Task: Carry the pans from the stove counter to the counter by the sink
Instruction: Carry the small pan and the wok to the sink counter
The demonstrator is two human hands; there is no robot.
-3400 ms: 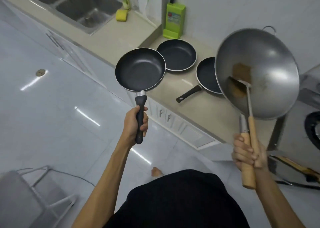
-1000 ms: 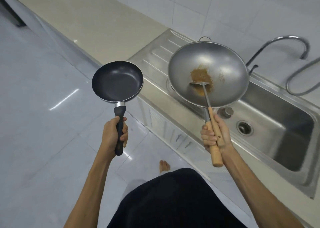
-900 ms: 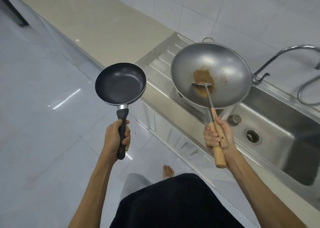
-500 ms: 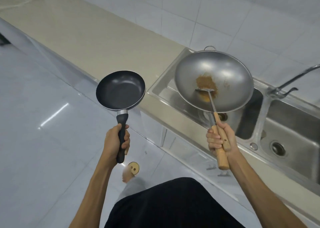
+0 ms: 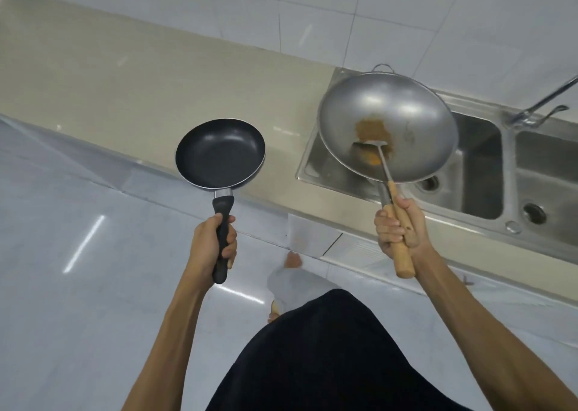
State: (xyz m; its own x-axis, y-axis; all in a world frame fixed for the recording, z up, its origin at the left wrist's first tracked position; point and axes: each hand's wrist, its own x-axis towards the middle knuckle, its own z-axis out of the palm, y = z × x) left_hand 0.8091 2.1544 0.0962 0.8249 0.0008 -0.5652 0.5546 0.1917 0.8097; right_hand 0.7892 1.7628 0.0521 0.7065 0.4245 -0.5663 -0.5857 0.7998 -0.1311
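My left hand point(image 5: 212, 248) grips the black handle of a small black frying pan point(image 5: 220, 154), held level in the air over the front edge of the beige counter point(image 5: 131, 79). My right hand point(image 5: 398, 229) holds the wooden handle of a large steel wok point(image 5: 387, 126) together with a metal spatula point(image 5: 375, 151) whose blade lies in the wok. A brown patch marks the wok's bottom. The wok hangs above the left basin of the steel sink point(image 5: 478, 173).
The beige counter runs left from the sink along a white tiled wall. A tap point(image 5: 544, 104) rises at the far right behind a second basin point(image 5: 547, 176). White cabinet fronts sit under the counter. Glossy pale floor lies to my left; my bare foot point(image 5: 292, 259) shows below.
I have walked from the stove counter along to the sink with both pans in hand. In the last half second the view slid left, so the sink sits further right and more counter shows.
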